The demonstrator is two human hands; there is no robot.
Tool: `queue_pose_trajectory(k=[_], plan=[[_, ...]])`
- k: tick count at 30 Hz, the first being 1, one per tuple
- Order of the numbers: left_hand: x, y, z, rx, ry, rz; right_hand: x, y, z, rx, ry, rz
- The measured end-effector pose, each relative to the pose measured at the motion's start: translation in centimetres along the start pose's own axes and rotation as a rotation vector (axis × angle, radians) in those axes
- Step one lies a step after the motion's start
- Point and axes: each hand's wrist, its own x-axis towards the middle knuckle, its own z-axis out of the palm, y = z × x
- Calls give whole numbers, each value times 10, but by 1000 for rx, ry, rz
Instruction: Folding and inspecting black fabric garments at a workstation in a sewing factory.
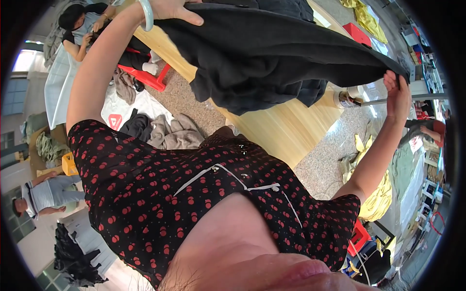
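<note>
A dark black garment point(272, 63) is stretched out between my two hands above the wooden table, and its lower folds hang down loosely. My left hand point(174, 9), with a pale bangle point(147, 17) on the wrist, grips one end at the top edge of the picture, thumb on the cloth and fingers partly hidden. At the far right, my right hand point(398, 97) pinches the narrow other end between thumb and fingers. The garment's exact kind does not show. More dark cloth point(286, 7) lies on the table behind it.
Beneath the garment is the light wooden table point(276, 131), with a jar point(345, 99) by its right edge. A seated person point(80, 31) handles dark cloth at upper left, near a red stool point(153, 77). Brown cloth point(175, 132) and yellow cloth point(374, 199) lie about.
</note>
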Motion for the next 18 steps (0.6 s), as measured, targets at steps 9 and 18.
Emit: queue_pose_trajectory(k=[9, 18], plan=[[57, -151, 148, -76, 851, -409, -48, -45, -20, 33, 302, -177], [42, -78, 135, -922, 261, -569, -92, -13, -78, -152, 220, -60]])
